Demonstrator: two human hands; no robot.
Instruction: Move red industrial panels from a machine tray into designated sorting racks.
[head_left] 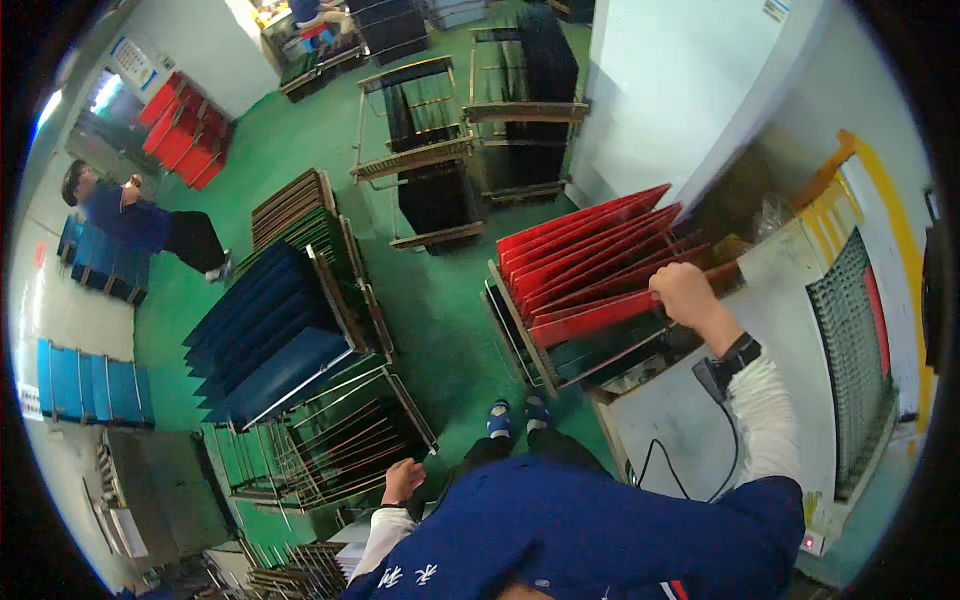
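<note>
My right hand point(685, 295) is closed on the upper edge of the nearest red panel point(600, 318). That panel leans with several other red panels point(585, 235) in a slotted metal rack point(515, 325) ahead of me and to the right. A black band with a cable point(735, 360) circles my right wrist. Down at my left side, my left hand point(403, 482) has its fingers curled in, with nothing visible in them. It is nearest to a wire rack point(330, 450) of dark panels, and whether it touches the rack is unclear.
Dark blue panels point(265, 330) fill a rack at left. Racks of dark panels point(430, 150) stand farther ahead. A white machine point(660, 430) with a grey mesh bed point(855, 360) is at right. Another person point(135, 215) stands far left. Green floor point(450, 330) lies between the racks.
</note>
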